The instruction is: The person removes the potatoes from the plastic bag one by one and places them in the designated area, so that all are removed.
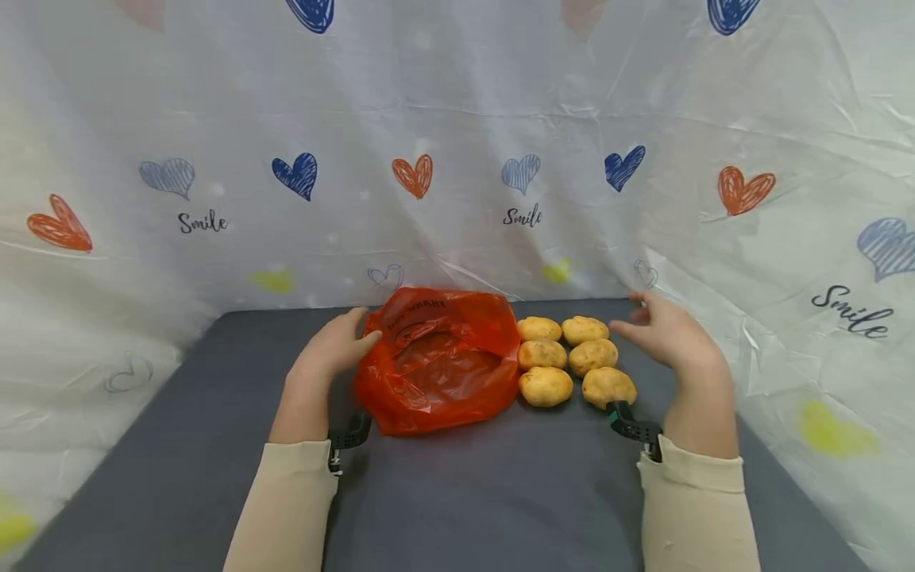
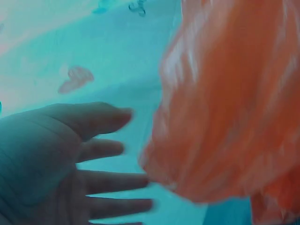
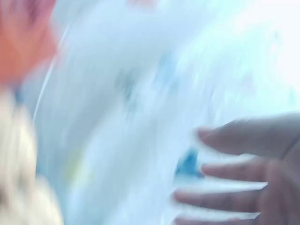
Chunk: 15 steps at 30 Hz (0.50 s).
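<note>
A red plastic bag (image 1: 446,377) stands on the grey table with its mouth spread open, dark printing on its back side. Just left of it is my left hand (image 1: 334,343), fingers extended and spread, the fingertips close to the bag's side; the left wrist view shows the hand (image 2: 51,159) beside the bag (image 2: 225,108) with nothing in it. Several potatoes (image 1: 546,387) lie in two columns to the right of the bag. My right hand (image 1: 668,330) hovers right of the potatoes, fingers apart and holding nothing. The right wrist view is blurred, with the hand (image 3: 262,183) at its right edge.
Behind the table hangs a white plastic sheet (image 1: 465,127) printed with hearts and the word Smile; it also runs down both sides. The grey tabletop (image 1: 486,492) extends in front of the bag and potatoes. Each wrist wears a black camera strap (image 1: 350,434).
</note>
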Tool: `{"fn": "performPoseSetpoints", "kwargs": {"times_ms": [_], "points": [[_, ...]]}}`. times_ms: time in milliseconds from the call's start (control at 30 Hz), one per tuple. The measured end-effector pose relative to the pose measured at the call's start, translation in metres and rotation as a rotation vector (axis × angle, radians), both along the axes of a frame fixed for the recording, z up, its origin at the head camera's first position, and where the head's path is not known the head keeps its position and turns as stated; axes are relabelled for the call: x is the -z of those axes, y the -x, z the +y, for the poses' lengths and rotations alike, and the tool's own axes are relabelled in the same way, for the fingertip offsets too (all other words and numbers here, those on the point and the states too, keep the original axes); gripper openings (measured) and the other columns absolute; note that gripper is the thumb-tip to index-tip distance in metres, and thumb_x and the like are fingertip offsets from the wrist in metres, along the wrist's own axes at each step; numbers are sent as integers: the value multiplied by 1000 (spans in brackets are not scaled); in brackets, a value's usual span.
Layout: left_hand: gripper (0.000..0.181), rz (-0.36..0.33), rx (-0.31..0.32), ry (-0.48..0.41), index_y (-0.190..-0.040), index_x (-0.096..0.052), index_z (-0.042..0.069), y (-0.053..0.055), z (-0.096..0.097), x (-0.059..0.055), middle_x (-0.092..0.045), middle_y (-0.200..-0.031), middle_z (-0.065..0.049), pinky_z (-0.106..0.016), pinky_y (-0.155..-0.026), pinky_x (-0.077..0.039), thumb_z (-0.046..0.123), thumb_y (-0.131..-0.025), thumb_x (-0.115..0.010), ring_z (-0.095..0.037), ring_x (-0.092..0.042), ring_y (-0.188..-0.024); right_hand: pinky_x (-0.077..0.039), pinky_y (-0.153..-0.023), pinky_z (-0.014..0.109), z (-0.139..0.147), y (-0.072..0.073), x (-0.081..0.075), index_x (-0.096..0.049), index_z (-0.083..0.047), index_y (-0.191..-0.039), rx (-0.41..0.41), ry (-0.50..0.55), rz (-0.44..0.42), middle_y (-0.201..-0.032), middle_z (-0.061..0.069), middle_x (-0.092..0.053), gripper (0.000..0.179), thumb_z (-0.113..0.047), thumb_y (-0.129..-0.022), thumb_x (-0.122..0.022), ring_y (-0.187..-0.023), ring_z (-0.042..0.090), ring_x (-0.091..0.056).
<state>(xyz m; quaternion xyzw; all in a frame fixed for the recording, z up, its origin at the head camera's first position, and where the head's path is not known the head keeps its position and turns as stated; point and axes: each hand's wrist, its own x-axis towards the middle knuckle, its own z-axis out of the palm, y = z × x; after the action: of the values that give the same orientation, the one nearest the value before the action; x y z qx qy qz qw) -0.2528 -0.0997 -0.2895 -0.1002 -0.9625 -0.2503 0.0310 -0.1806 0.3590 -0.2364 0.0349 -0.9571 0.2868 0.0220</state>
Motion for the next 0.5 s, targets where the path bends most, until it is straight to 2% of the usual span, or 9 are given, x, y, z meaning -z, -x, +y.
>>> {"fn": "performPoseSetpoints", "kwargs": {"times_ms": [33,100,167,233,300,367,433,500], "points": [[67,62,4,-2,-147,-28,8,1,5,-2,-36,-144,-19,-60,-100,-31,42,-95,-50,-39,-35,-129,-44,-86,53,-15,-1,-7,-34,-4,-143,22,30,94,-130,22,-48,75,-51,-90,-55,-113,39,-50],[67,209,5,8,-148,-27,7,3,13,-4,-30,-147,-21,-60,-103,-27,43,-95,-50,-41,-27,-133,-43,-88,52,-48,8,-7,-41,-10,-140,43,50,256,-127,16,-54,60,-46,-94,-51,-112,35,-52],[69,335,-34,42,-148,-26,7,3,16,-3,-25,-149,-23,-61,-105,-23,44,-96,-49,-43,-19,-137,-41,-92,53,-84,29,5,-46,-11,-137,33,-13,335,-128,12,-54,53,-44,-96,-48,-115,33,-50],[70,396,-91,94,-150,-21,7,2,14,0,-16,-151,-25,-62,-107,-15,45,-96,-47,-44,-7,-139,-35,-98,56,-119,53,28,-44,-12,-140,6,-132,357,-135,12,-49,55,-48,-98,-42,-124,34,-42],[71,394,-143,153,-151,-16,8,2,10,6,-8,-154,-24,-63,-108,-6,47,-98,-42,-43,6,-140,-25,-104,58,-145,73,52,-37,-15,-145,-12,-266,323,-146,12,-38,62,-55,-98,-32,-135,35,-28],[73,357,-162,195,-152,-11,10,4,8,11,-1,-154,-23,-64,-107,-1,52,-98,-36,-42,14,-138,-16,-106,62,-159,85,71,-30,-17,-149,-12,-344,297,-151,12,-28,67,-59,-96,-25,-140,36,-15],[76,325,-153,214,-153,-9,11,7,9,16,1,-155,-23,-64,-107,1,56,-97,-32,-41,17,-138,-11,-108,62,-161,89,82,-26,-20,-150,11,-364,269,-153,12,-23,68,-61,-96,-21,-141,36,-8],[80,306,-137,224,-153,-6,12,9,13,21,4,-155,-22,-64,-106,2,61,-95,-30,-41,18,-138,-10,-108,62,-159,88,87,-24,-20,-151,32,-360,241,-153,11,-23,70,-62,-95,-20,-142,36,-6]]}}
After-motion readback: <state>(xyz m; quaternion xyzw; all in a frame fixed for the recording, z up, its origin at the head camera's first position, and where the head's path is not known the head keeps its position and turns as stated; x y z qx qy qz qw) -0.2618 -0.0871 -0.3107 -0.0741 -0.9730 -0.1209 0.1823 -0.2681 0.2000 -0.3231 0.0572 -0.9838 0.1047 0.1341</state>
